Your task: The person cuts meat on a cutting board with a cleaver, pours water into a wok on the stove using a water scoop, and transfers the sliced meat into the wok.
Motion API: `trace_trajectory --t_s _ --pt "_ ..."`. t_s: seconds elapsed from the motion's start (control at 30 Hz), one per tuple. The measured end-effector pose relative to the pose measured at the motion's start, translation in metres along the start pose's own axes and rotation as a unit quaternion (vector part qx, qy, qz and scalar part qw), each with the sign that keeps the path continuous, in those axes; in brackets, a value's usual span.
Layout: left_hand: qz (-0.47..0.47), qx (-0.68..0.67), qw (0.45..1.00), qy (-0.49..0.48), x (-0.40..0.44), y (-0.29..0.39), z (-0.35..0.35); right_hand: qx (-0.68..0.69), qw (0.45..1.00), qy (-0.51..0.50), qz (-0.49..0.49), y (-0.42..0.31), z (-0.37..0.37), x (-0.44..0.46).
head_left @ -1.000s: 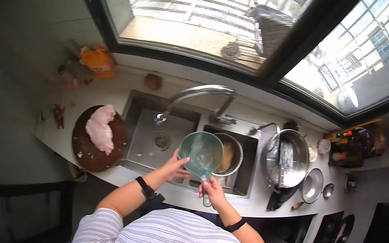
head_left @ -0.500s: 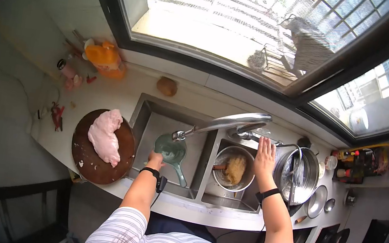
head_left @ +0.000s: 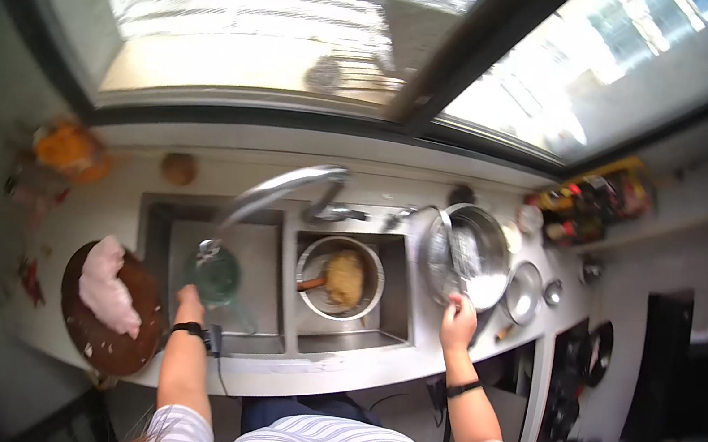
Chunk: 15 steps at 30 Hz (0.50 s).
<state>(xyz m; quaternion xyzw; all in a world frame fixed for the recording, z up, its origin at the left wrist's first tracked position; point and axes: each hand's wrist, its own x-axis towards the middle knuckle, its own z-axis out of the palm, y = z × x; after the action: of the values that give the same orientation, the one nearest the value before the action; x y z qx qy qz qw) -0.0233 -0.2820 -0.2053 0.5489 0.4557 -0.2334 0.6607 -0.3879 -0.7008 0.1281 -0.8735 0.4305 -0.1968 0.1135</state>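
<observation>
My left hand point(head_left: 189, 299) is closed around the near edge of a green plastic water scoop point(head_left: 223, 280), which sits in the left sink basin under the faucet spout point(head_left: 208, 248). The scoop's handle points toward the front right. My right hand point(head_left: 458, 324) is closed at the near rim of a large metal pot point(head_left: 497, 282), on the handle end of a wire whisk point(head_left: 459, 249) that lies across the pot; blur softens the fingers. Between my hands, the right basin point(head_left: 397, 304) holds a metal bowl point(head_left: 303, 264) with a yellowish mass point(head_left: 345, 278) and a brown handle.
Raw meat point(head_left: 111, 286) lies on a round wooden cutting board point(head_left: 146, 314) left of the sink. Along the back stand an orange jug point(head_left: 70, 149) and a brown round object point(head_left: 179, 167). A strainer point(head_left: 525, 290) and bottles point(head_left: 597, 201) are at right.
My right hand has gone from a flat, spread pose beside the faucet to the pot's near rim and closed there. My left hand stays at the scoop. The view has swung right.
</observation>
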Motion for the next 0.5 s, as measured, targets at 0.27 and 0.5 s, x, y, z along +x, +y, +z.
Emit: trace_trajectory --t_s 0.27,0.5 --pt "0.108 -0.084 0.971 -0.194 -0.121 0.078 0.084 -0.102 0.956 -0.188 0.201 0.109 0.054 0.077" --pt "0.240 0.007 0.948 -0.207 -0.180 0.080 0.090 0.066 0.978 -0.119 0.156 0.160 0.061 0.073"
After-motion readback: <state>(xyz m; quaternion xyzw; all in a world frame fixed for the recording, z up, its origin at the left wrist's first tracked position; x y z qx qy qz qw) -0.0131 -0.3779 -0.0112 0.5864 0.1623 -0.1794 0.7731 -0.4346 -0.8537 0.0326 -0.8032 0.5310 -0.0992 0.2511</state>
